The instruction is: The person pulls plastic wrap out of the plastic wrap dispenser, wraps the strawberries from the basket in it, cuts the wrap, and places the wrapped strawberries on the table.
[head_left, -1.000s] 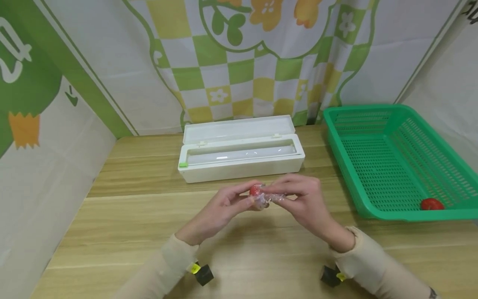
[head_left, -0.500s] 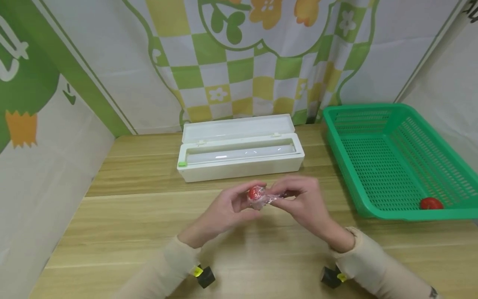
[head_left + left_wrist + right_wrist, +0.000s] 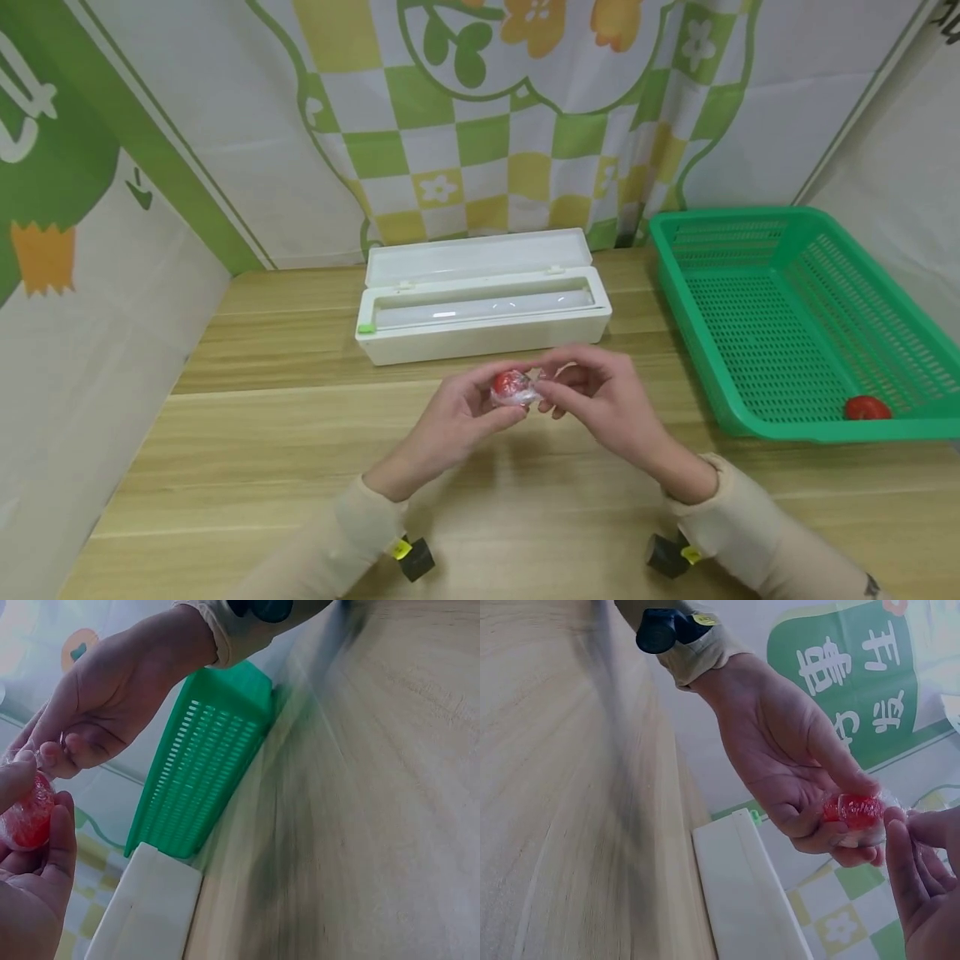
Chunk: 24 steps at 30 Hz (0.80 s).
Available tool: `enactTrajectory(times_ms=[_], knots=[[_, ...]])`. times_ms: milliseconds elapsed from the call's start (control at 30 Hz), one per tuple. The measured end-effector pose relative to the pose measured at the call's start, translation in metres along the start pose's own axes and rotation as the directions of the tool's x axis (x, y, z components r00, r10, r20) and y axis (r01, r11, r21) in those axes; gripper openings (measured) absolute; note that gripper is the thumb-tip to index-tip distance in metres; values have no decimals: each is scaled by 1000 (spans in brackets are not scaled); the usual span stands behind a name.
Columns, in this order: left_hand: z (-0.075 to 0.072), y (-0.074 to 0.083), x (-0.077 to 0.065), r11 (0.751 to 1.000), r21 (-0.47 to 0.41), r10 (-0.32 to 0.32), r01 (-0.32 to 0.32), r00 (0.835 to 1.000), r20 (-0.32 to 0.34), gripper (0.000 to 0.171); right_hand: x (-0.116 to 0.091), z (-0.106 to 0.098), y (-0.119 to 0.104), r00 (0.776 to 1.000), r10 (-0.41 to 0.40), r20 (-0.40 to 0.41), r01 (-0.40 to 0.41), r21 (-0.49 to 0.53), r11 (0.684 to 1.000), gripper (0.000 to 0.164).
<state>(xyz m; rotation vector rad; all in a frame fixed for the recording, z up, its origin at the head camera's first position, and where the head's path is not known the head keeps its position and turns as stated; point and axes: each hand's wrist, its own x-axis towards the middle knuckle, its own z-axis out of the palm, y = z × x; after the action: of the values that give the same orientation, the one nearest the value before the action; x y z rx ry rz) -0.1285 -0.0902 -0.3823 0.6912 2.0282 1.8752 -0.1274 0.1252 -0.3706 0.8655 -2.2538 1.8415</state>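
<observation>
Between the thumb and fingers of my left hand (image 3: 442,421) sits a small red tomato (image 3: 512,384), wrapped in clear cling film. Bunched film (image 3: 537,387) sticks out to its right, where my right hand (image 3: 611,408) pinches it between thumb and fingers. Both hands are above the table, in front of a white cling film box (image 3: 487,340). In the right wrist view the wrapped tomato (image 3: 855,811) lies against the left fingers, partly covered by the thumb. Left fingers hide part of the wrapped tomato (image 3: 31,817) in the left wrist view.
The white box's lid (image 3: 480,257) is raised, and a film roll (image 3: 480,312) lies inside. A green plastic basket (image 3: 690,333) stands at the right with another red tomato (image 3: 867,408) in its near corner. Printed cloth (image 3: 480,150) hangs behind the wooden table (image 3: 247,467).
The left thumb has lifted off and closed back on the wrapped tomato. My right fingers have shifted their pinch on the bunched film, closer to the tomato. Basket and box stay put.
</observation>
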Motion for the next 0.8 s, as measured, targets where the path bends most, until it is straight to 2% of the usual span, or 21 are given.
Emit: enactTrajectory(times_ms=[133, 233, 533, 633, 800], knots=[[0, 0, -2, 1000, -17, -18, 18, 1000, -4, 48, 1, -2, 0, 999, -10, 34, 8, 68, 998, 13], [-1, 0, -2, 999, -29, -37, 37, 999, 0, 48, 2, -3, 0, 998, 22, 57, -27, 85, 996, 11], [-3, 0, -3, 989, -113, -93, 95, 995, 20, 51, 1, -5, 0, 992, 122, 35, -124, 42, 991, 10], [-3, -1, -2, 987, -135, -88, 91, 996, 25, 45, 2, -5, 1, 988, 152, 8, -153, 23, 988, 10], [0, -4, -1, 985, -168, -39, 44, 999, 28, 44, 2, -6, 0, 981, 192, -8, -191, 35, 981, 13]])
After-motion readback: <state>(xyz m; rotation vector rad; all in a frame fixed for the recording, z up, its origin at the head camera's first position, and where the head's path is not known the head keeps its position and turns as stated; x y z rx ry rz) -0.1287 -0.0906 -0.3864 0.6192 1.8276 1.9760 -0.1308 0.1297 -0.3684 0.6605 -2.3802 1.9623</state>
